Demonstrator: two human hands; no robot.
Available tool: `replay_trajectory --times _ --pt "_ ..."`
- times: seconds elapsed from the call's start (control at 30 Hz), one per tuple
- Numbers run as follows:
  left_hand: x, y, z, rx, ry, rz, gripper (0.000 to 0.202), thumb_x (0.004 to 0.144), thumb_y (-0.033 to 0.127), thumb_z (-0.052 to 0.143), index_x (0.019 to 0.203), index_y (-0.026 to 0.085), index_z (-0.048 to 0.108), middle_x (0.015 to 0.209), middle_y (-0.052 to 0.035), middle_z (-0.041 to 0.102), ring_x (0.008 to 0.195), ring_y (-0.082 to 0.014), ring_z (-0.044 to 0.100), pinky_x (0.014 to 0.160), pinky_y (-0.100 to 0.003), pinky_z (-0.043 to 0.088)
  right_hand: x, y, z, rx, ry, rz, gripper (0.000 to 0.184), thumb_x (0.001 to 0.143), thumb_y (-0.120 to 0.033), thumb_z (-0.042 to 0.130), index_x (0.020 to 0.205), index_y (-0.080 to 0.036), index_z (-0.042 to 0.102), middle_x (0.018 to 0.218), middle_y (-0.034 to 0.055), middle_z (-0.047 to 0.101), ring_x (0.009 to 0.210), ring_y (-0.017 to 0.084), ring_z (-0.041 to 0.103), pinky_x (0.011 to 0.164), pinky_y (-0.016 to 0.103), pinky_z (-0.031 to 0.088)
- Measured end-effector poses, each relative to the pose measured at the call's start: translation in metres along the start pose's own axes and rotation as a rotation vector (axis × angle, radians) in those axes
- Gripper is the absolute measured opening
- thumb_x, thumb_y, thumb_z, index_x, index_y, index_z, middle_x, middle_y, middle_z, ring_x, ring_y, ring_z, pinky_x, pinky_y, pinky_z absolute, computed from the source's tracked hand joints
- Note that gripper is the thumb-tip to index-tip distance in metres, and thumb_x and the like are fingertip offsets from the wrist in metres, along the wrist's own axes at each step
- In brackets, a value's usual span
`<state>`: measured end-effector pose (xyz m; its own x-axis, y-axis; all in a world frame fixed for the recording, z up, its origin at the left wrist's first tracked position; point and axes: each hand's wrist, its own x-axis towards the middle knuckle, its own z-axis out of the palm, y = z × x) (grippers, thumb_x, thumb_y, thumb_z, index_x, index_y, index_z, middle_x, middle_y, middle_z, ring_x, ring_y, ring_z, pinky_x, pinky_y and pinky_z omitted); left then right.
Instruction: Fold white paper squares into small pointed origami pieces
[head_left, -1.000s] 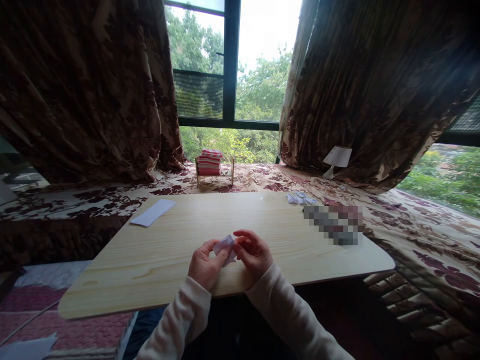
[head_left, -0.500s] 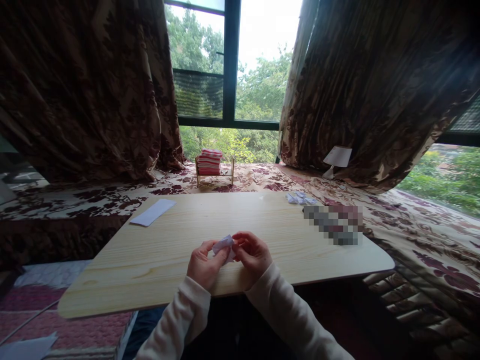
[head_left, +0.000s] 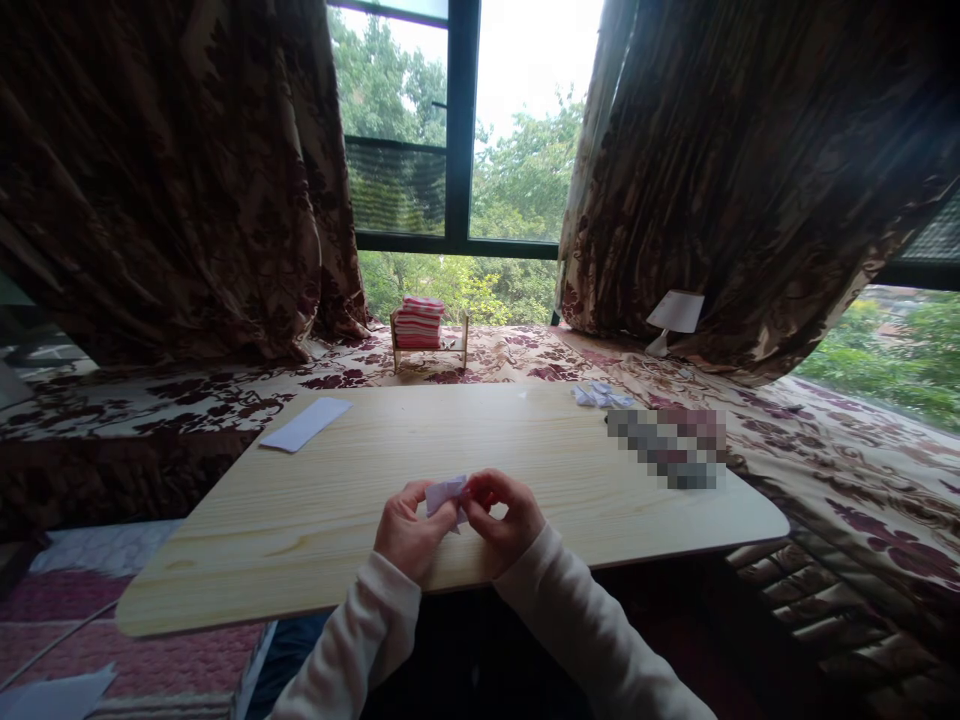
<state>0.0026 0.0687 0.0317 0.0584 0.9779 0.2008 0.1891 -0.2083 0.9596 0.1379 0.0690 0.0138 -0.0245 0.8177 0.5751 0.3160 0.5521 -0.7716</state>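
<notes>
A small folded piece of white paper [head_left: 445, 493] is held between both hands above the near edge of the wooden table [head_left: 360, 440]. My left hand [head_left: 409, 530] is closed on its left side, thumb across the front. At its right edge, my right hand [head_left: 506, 515] pinches the paper between thumb and fingertips. Some of the paper is hidden behind the fingers. Flat on the left of the tabletop lies a white paper strip [head_left: 306, 425].
Several small folded papers [head_left: 602, 395] lie at the table's far right, beside a pixelated patch [head_left: 667, 450]. Beyond, on the patterned ledge, stand a small rack with striped folded cloths [head_left: 420, 325] and a white lamp [head_left: 676, 313]. More paper [head_left: 64, 695] rests at lower left.
My right hand has shifted slightly, its fingers curling more at the paper's right edge. The paper has turned a little in my left hand.
</notes>
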Motion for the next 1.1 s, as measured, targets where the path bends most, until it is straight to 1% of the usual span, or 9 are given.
replay_trajectory --times 0.07,0.13,0.3,0.37,0.53,0.7,0.8,0.9,1.1 --pt "-0.0003 0.0001 0.0004 0.034 0.001 -0.002 0.021 0.063 0.028 0.058 0.074 0.012 0.066 0.068 -0.0036 0.063 0.063 -0.0162 0.057 0.058 -0.024 0.045 -0.0006 0.0002 0.0004 0.017 -0.016 0.033 0.006 0.067 -0.012 0.053 0.069 -0.017 0.056 0.058 -0.0017 0.057 0.051 0.009 0.051 0.048 0.020 0.044" --pt "-0.0002 -0.0003 0.0004 0.092 -0.003 0.027 0.021 0.064 0.028 0.056 0.075 0.012 0.067 0.069 -0.0035 0.063 0.067 -0.0172 0.057 0.061 -0.025 0.045 -0.0006 0.0005 -0.0001 0.003 -0.021 0.024 0.005 0.068 -0.013 0.053 0.068 -0.018 0.055 0.058 -0.0020 0.056 0.052 0.010 0.051 0.048 0.020 0.043" --pt "0.0009 -0.0027 0.0004 0.176 -0.032 0.107 0.019 0.066 0.022 0.053 0.076 0.016 0.068 0.076 -0.0036 0.062 0.077 -0.0188 0.057 0.072 -0.028 0.044 0.0004 -0.0012 -0.0036 -0.279 0.070 -0.218 0.008 0.065 -0.012 0.055 0.068 -0.020 0.056 0.063 -0.0009 0.050 0.060 0.013 0.047 0.057 0.025 0.043" --pt "0.0013 -0.0033 0.0010 0.196 -0.031 0.114 0.018 0.066 0.021 0.053 0.075 0.016 0.067 0.075 -0.0037 0.061 0.078 -0.0192 0.057 0.073 -0.029 0.044 0.0006 -0.0014 -0.0045 -0.304 0.076 -0.246 0.009 0.066 -0.011 0.054 0.069 -0.020 0.056 0.062 -0.0012 0.048 0.060 0.013 0.046 0.056 0.025 0.042" --pt "0.0017 -0.0026 0.0019 0.233 -0.035 0.150 0.015 0.065 0.022 0.054 0.071 0.015 0.066 0.076 -0.0043 0.061 0.080 -0.0202 0.056 0.076 -0.031 0.044 0.0010 0.0022 -0.0043 -0.183 0.054 -0.219 0.011 0.068 -0.010 0.052 0.073 -0.019 0.055 0.063 -0.0016 0.048 0.058 0.011 0.046 0.053 0.023 0.042" --pt "0.0010 0.0002 0.0013 0.209 -0.019 0.136 0.013 0.065 0.019 0.053 0.063 0.016 0.066 0.074 -0.0040 0.062 0.078 -0.0195 0.056 0.076 -0.030 0.043 0.0006 0.0043 -0.0037 -0.172 0.033 -0.216 0.009 0.068 -0.011 0.053 0.073 -0.019 0.055 0.063 -0.0018 0.048 0.057 0.011 0.046 0.053 0.023 0.042" --pt "0.0010 -0.0002 0.0010 0.198 -0.013 0.118 0.015 0.065 0.020 0.054 0.070 0.016 0.068 0.076 -0.0044 0.064 0.076 -0.0195 0.057 0.074 -0.030 0.044 -0.0001 0.0033 -0.0048 -0.191 0.032 -0.218 0.009 0.070 -0.012 0.053 0.074 -0.019 0.055 0.064 -0.0011 0.049 0.058 0.011 0.047 0.054 0.024 0.042" --pt "0.0014 -0.0024 0.0009 0.180 -0.019 0.129 0.018 0.066 0.022 0.055 0.076 0.016 0.069 0.076 -0.0037 0.065 0.076 -0.0195 0.058 0.072 -0.029 0.044 -0.0005 0.0015 -0.0069 -0.225 0.044 -0.227 0.007 0.071 -0.014 0.053 0.074 -0.019 0.056 0.064 -0.0008 0.050 0.058 0.012 0.047 0.054 0.025 0.042" --pt "0.0026 -0.0053 0.0010 0.169 -0.029 0.144 0.017 0.067 0.024 0.055 0.073 0.016 0.069 0.077 -0.0037 0.066 0.082 -0.0206 0.059 0.076 -0.029 0.043 -0.0007 -0.0002 -0.0079 -0.280 0.046 -0.245 0.008 0.069 -0.012 0.054 0.072 -0.019 0.056 0.064 -0.0006 0.051 0.060 0.012 0.048 0.056 0.025 0.043"
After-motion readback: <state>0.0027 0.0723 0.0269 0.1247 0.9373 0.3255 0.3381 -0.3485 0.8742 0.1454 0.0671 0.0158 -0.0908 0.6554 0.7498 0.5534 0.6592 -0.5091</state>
